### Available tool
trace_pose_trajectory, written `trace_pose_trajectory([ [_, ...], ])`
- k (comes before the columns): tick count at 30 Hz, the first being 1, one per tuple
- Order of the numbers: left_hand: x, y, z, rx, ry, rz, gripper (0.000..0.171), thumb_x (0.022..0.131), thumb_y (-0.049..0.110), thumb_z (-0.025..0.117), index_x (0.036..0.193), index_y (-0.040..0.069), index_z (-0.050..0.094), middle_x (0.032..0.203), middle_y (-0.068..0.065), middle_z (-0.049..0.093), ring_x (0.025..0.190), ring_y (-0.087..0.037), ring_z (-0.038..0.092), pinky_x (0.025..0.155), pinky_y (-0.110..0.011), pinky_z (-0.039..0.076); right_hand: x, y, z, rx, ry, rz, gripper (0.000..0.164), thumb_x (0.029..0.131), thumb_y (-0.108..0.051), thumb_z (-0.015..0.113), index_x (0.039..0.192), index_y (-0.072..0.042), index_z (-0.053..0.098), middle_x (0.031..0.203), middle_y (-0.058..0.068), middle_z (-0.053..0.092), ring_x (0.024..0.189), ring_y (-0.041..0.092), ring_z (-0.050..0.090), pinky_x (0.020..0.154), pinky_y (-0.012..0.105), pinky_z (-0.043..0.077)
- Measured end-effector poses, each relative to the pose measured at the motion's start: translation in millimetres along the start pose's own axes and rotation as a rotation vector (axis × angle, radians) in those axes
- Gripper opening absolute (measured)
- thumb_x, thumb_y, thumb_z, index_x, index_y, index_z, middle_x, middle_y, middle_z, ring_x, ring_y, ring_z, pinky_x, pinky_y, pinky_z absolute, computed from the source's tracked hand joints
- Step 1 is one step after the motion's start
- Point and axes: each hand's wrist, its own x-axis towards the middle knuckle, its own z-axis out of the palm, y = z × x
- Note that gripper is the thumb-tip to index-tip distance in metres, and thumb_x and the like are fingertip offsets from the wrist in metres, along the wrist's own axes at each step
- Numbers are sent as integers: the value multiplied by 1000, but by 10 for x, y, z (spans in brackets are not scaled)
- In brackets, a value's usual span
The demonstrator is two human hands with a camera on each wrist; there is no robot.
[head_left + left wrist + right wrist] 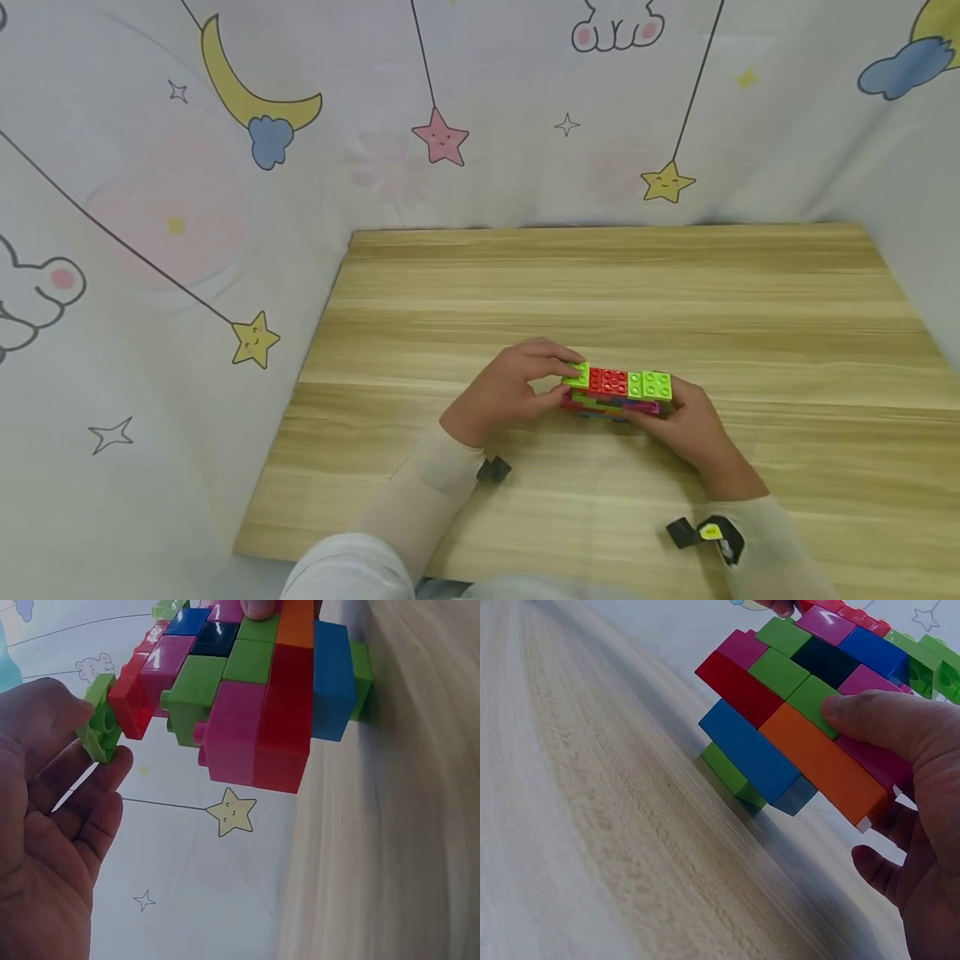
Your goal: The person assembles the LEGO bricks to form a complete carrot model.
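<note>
A wall-like stack of colourful toy building bricks stands between both hands, with red and lime green bricks on top. My left hand pinches a lime green brick between thumb and fingers, at the stack's left top end beside a red brick. At the other end, my right hand grips the stack, its thumb pressed on the side face. Lower rows show an orange brick, a blue brick and a small green brick at the bottom, close to the tabletop.
The wood-grain table extends around the hands. A white cloth printed with stars, moons and bears hangs behind it and at the sides. Black wrist mounts sit on both forearms.
</note>
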Motion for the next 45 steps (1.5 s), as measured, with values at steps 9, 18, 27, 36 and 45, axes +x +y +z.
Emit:
trace_pose_trajectory([
  [9, 32, 83, -56, 55, -20, -28, 22, 88, 7, 80, 110, 9, 80, 124, -1, 71, 116, -12, 63, 104, -21, 46, 17, 7, 8, -4, -4, -12, 42, 84, -12, 88, 121, -3, 71, 115, 10, 75, 105, -7, 62, 91, 10, 47],
  [18, 10, 64, -37, 36, -21, -67, 23, 90, 10, 80, 113, 10, 79, 126, 1, 71, 119, -10, 63, 104, -20, 47, 30, -11, 14, 1, -11, -9, 43, 84, -12, 88, 122, -3, 71, 116, 12, 75, 106, -8, 61, 90, 9, 47],
  [27, -223, -154, 211, -285, -19, -399, 70, 89, 8, 82, 152, 13, 51, 134, -1, 66, 122, -16, 63, 103, -31, 52, -13, 19, -58, -96, -66, 31, 54, 85, -24, 88, 131, -8, 66, 125, 8, 72, 116, 11, 62, 96, 10, 41],
  [36, -263, -274, 411, -366, 75, -646, 33, 92, 11, 78, 124, 14, 73, 114, 6, 74, 103, -11, 70, 88, -26, 57, -22, 57, -105, -99, 8, 28, 54, 88, -16, 85, 135, -7, 61, 123, 12, 72, 103, 2, 63, 89, 9, 47],
  [45, -219, -269, 407, -472, 180, -873, 28, 97, 22, 76, 125, 24, 75, 115, 7, 72, 98, -14, 70, 84, -30, 60, 57, 31, -23, 71, 25, 151, 56, 89, -20, 84, 141, -13, 62, 137, 14, 62, 97, 2, 67, 83, 12, 53],
])
